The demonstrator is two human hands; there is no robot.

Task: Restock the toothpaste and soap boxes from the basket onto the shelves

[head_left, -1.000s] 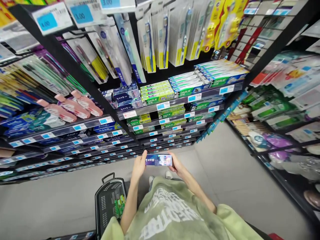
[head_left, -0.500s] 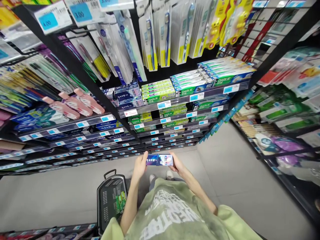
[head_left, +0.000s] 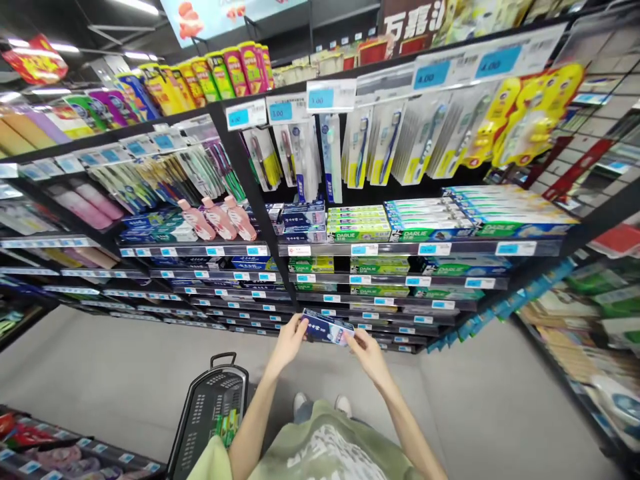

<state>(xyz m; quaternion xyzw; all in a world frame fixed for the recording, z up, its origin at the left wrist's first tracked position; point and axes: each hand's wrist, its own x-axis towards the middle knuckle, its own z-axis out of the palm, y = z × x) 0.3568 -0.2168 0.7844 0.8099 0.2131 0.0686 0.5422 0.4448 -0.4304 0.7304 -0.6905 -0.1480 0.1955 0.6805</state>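
Note:
A dark blue box point(head_left: 323, 328) with a lighter right end is held out in front of the lower shelves, tilted slightly down to the right. My left hand point(head_left: 291, 339) grips its left end, thumb on top. At the right end, my right hand point(head_left: 367, 350) pinches it between thumb and fingers. Behind the box are shelves with dark blue boxes point(head_left: 303, 217), green Darlie boxes point(head_left: 357, 223) and hanging toothbrush packs point(head_left: 383, 147).
A black basket point(head_left: 187, 417) with green boxes inside stands on the floor at my left. Pink bottles point(head_left: 217, 219) stand on the left shelf point(head_left: 195, 251). Another rack point(head_left: 565, 373) runs along the right, and a low shelf point(head_left: 100, 453) is at the bottom left.
The view has tipped upward, showing the shelf tops and ceiling lights. Both hands still hold the box, now tilted and showing more of its side.

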